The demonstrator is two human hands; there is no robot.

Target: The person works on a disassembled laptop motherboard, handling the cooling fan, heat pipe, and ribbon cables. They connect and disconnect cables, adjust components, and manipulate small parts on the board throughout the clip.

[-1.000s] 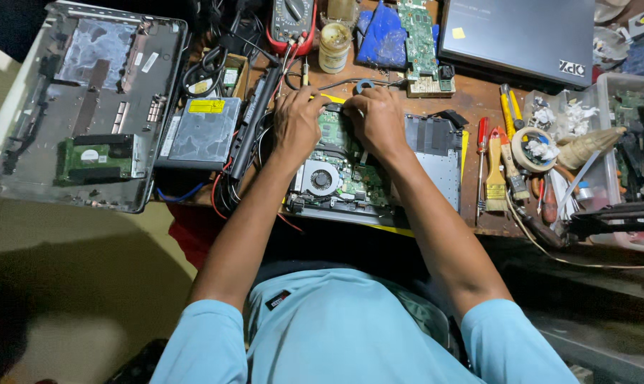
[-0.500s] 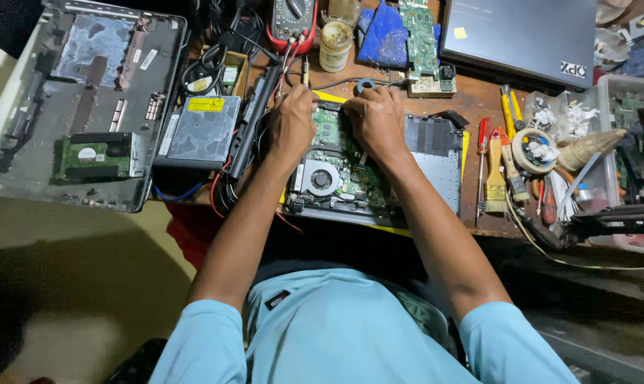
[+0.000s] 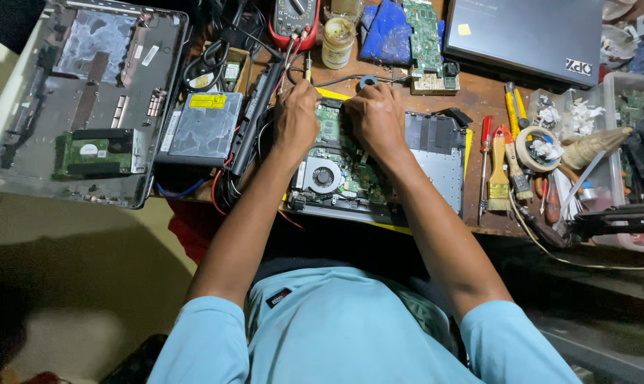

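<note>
The opened laptop motherboard (image 3: 350, 167) lies mid-bench before you, cooling fan (image 3: 323, 177) at its near-left. Your left hand (image 3: 296, 121) and right hand (image 3: 376, 119) rest curled on its far edge; what each grip holds, I cannot tell. A multimeter (image 3: 294, 18) sits beyond.

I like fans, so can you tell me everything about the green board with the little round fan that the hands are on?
The green circuit board lies flat on the wooden bench, straight in front of the person. It looks crowded with tiny parts, and a round fan in a silvery housing sits at its near left corner. A grey metal-looking panel joins its right side. The left hand and the right hand both press on its far edge, hiding that part. Red and black wires trail along its left side.
</note>
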